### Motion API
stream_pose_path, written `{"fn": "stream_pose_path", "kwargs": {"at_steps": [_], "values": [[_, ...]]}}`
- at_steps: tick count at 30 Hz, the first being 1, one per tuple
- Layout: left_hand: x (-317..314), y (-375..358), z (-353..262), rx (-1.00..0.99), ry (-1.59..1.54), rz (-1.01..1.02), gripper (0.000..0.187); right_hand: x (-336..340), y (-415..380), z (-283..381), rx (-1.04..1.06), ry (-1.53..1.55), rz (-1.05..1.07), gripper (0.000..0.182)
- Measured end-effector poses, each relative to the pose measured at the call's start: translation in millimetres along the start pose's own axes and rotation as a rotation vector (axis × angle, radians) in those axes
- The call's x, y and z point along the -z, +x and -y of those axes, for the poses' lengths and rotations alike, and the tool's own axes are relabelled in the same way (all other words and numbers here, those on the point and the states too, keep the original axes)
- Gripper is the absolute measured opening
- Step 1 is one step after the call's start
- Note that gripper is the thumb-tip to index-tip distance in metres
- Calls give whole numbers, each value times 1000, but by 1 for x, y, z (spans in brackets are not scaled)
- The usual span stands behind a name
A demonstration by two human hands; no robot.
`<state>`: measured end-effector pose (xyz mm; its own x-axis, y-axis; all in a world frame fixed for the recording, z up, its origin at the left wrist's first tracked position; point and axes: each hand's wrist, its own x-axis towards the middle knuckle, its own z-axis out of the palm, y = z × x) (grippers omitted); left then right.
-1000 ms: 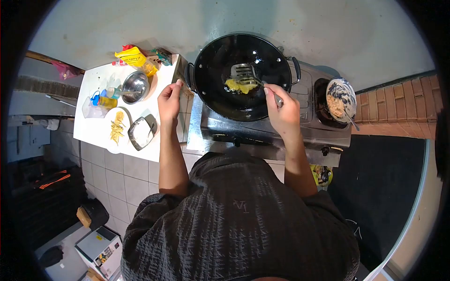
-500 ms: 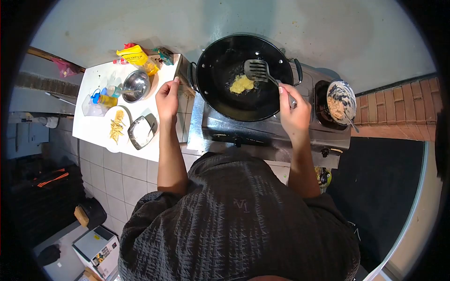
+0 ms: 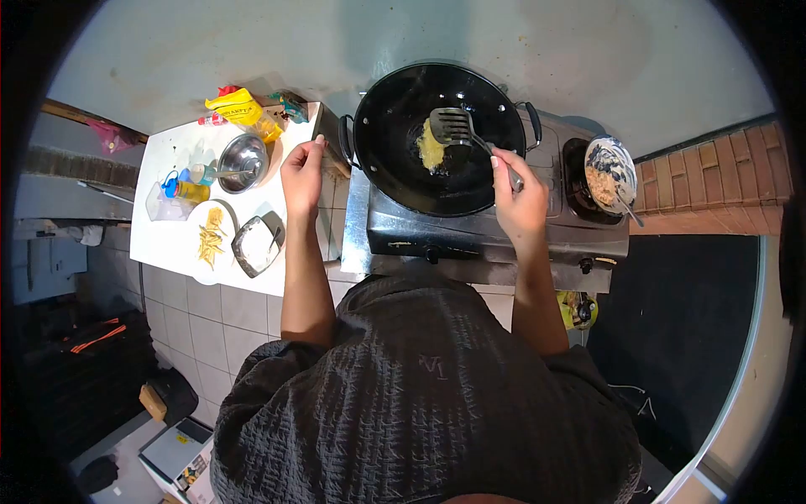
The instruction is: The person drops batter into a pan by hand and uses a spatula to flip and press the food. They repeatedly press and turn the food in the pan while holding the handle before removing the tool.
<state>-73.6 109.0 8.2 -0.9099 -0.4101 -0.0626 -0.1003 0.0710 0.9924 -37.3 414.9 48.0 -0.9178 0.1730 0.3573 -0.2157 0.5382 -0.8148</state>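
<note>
My right hand (image 3: pixel 521 202) is closed around the handle of a slotted spatula (image 3: pixel 453 127). The spatula's dark head hangs inside a large black wok (image 3: pixel 382 179), overlapping the right side of a yellow, battered-looking piece of food (image 3: pixel 431 149). A little oil glistens around the food. My left hand (image 3: pixel 301 175) is held in a loose fist left of the wok, its thumb against the index finger and no object showing in it. It is near the wok's left handle (image 3: pixel 345 141), apart from it, by the white table's edge.
The wok stands on a steel gas stove (image 3: pixel 495 238). On its right burner sits a bowl (image 3: pixel 611 172) of pinkish mixture with a spoon. The white table (image 3: pixel 168 245) carries a steel bowl (image 3: pixel 243 160), a plate (image 3: pixel 210 267) of pale strips, a dish of white powder (image 3: pixel 256 246) and a yellow packet (image 3: pixel 243 112).
The yellow food has turned from lying crosswise to standing more lengthwise in the wok. The spatula and my right hand have shifted slightly left. My left hand has barely moved.
</note>
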Motion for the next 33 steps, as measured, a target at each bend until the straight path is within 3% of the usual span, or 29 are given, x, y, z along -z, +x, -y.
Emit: {"fn": "stream_pose_path", "kwargs": {"at_steps": [7, 14, 24, 33], "values": [[2, 5, 0, 10, 19, 34, 26, 6, 11, 3, -89, -114, -172, 17], [2, 11, 10, 2, -32, 64, 26, 4, 34, 2, 102, -330, -155, 23], [6, 13, 13, 0, -41, 37, 27, -12, 28, -8, -102, -159, -164, 27], [9, 12, 5, 40, -5, 27, 27, -8, 4, 13, 31, -71, -113, 20]]}}
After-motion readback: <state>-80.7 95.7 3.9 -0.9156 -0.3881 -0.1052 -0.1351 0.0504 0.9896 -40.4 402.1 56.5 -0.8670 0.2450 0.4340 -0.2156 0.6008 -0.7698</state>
